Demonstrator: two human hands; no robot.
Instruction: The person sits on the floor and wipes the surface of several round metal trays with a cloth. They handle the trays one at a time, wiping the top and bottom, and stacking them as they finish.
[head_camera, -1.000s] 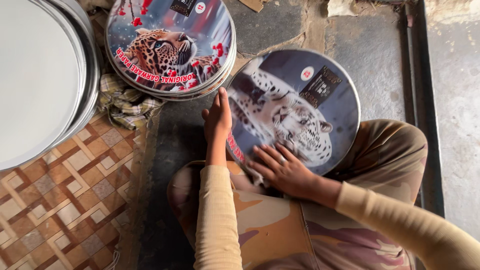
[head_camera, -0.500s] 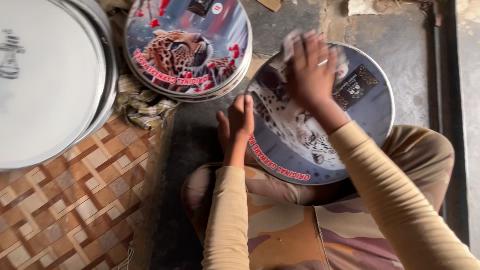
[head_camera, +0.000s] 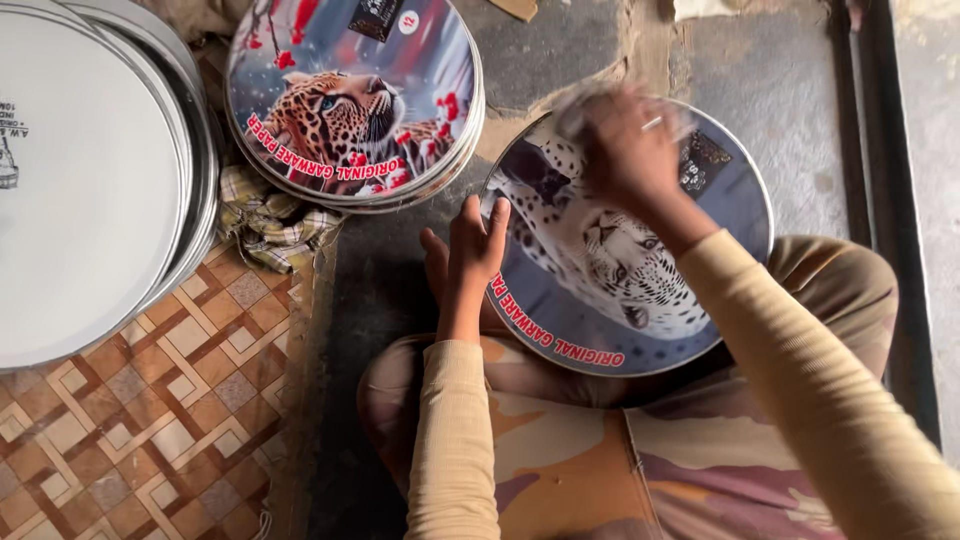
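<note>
"Where was the round plate (head_camera: 620, 290) when you looked?"

"It lay tilted across the person's lap, picture side up, with a snow leopard printed on it. I saw the left hand (head_camera: 470, 255) flat against its near-left rim, fingers stretched out and loose, which I judged was to steady it."

"And the right hand (head_camera: 630, 150)?"

"It pressed down on the far part of the plate, but it was blurred; I couldn't tell whether its fingers gripped a cloth or just rubbed."

"Anything else around?"

"A stack of leopard plates (head_camera: 355, 95) sat on a checked cloth (head_camera: 270, 225), and plain white plates (head_camera: 90, 180) were cut off at the left edge."
</note>
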